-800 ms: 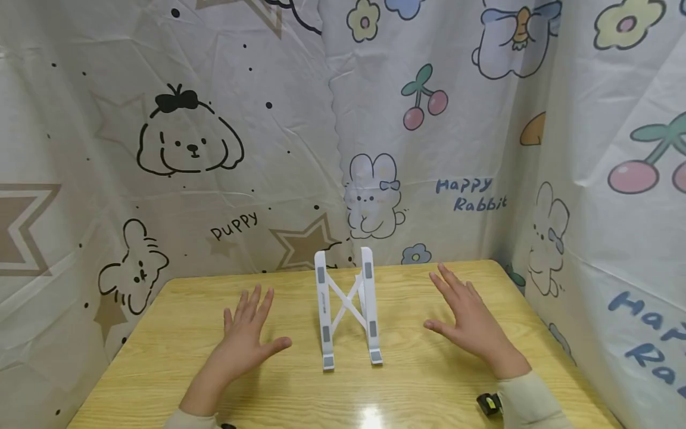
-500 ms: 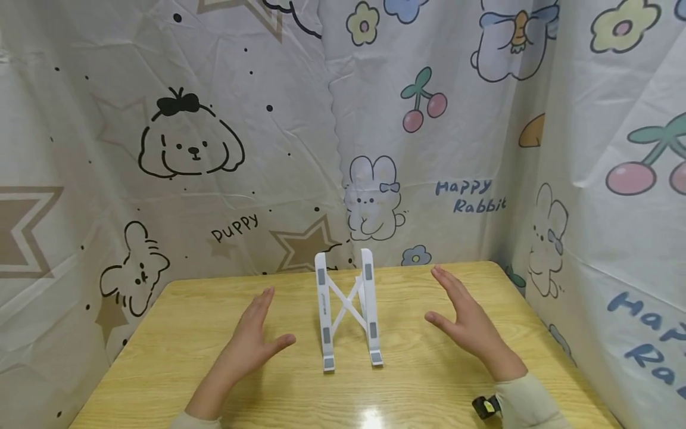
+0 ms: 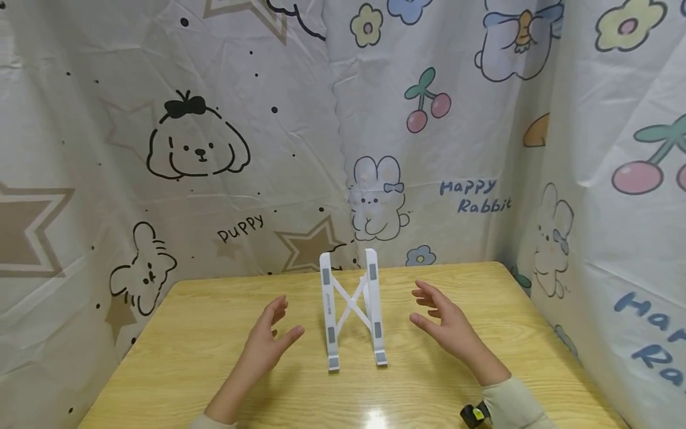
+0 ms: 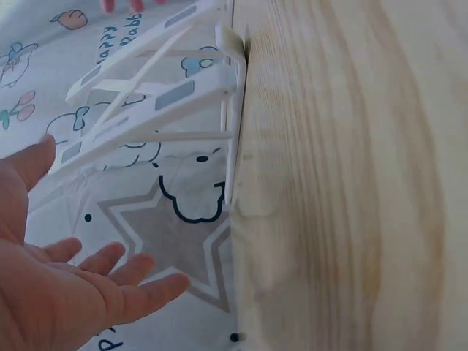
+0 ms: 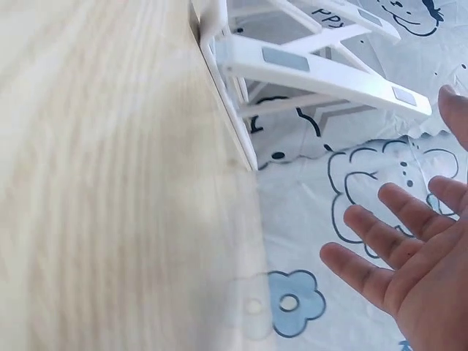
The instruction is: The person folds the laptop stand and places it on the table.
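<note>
A white folding laptop stand [image 3: 351, 304] stands unfolded on the wooden table, with grey pads on its two sloping rails and crossed bars between them. To its left my left hand [image 3: 265, 342] hovers apart from it, thumb spread and fingers slightly bent. On the other side my right hand [image 3: 447, 325] is held in the air facing the stand, its fingers loosely bent and touching nothing. The left wrist view shows the stand [image 4: 146, 117] beyond my left palm [image 4: 66, 292]. In the right wrist view, the nearer rail [image 5: 329, 77] lies beyond my spread right fingers [image 5: 380, 238].
The yellowish wooden table [image 3: 198, 333] has rounded back corners. A cloth [image 3: 300, 149] printed with cartoon animals, stars and cherries hangs behind it and along both sides. A black strap device [image 3: 474, 415] sits at my right sleeve.
Both hands have moved inward, closer to the stand, and their fingers have gone from spread to more bent. The stand keeps its place on the table; the head view has shifted slightly.
</note>
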The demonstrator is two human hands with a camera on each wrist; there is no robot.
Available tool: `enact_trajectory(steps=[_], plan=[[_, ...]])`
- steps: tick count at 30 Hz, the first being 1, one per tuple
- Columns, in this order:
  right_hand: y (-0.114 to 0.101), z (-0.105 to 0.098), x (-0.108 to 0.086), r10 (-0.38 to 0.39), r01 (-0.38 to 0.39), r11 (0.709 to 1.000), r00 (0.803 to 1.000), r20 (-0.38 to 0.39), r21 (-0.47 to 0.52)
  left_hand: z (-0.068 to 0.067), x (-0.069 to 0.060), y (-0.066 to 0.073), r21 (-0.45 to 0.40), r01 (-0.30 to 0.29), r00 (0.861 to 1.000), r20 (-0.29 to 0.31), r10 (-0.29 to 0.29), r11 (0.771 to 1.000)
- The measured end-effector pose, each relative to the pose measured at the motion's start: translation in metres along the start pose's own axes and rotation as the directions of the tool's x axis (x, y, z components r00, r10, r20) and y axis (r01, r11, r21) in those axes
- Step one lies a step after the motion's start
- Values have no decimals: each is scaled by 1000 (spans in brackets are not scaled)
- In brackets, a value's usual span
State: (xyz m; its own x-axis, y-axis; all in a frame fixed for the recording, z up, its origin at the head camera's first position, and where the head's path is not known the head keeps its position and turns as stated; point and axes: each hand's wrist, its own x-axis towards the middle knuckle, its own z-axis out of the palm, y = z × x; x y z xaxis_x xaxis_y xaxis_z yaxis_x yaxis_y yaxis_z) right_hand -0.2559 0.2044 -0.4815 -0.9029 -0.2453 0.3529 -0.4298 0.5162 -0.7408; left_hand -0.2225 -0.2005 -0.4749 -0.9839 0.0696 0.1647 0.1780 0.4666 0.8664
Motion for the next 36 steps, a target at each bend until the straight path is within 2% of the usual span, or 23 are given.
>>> enact_trajectory(steps=[3,8,13,19,23,31,33,36], plan=[[1,3,0,66,-67,995,998,25,72,5,3,1,-76,46,999,10,-46,996],[5,12,5,106,-122,975,990,95,186,12,8,2,-207,109,994,16,-108,972],[7,22,12,158,-197,943,974,161,266,20,10,3,-296,133,991,14,-135,946],[7,32,21,207,-294,881,944,257,370,34,15,5,-344,159,987,43,-153,925],[7,42,25,214,-326,855,930,298,404,42,20,5,-385,183,983,59,-174,905],[10,59,28,260,-378,805,917,302,457,56,28,-4,-450,211,977,106,-182,868],[11,61,29,263,-381,797,917,299,469,59,29,-6,-456,214,977,110,-184,864],[12,65,29,267,-386,780,917,295,493,63,29,-5,-441,215,977,99,-191,871]])
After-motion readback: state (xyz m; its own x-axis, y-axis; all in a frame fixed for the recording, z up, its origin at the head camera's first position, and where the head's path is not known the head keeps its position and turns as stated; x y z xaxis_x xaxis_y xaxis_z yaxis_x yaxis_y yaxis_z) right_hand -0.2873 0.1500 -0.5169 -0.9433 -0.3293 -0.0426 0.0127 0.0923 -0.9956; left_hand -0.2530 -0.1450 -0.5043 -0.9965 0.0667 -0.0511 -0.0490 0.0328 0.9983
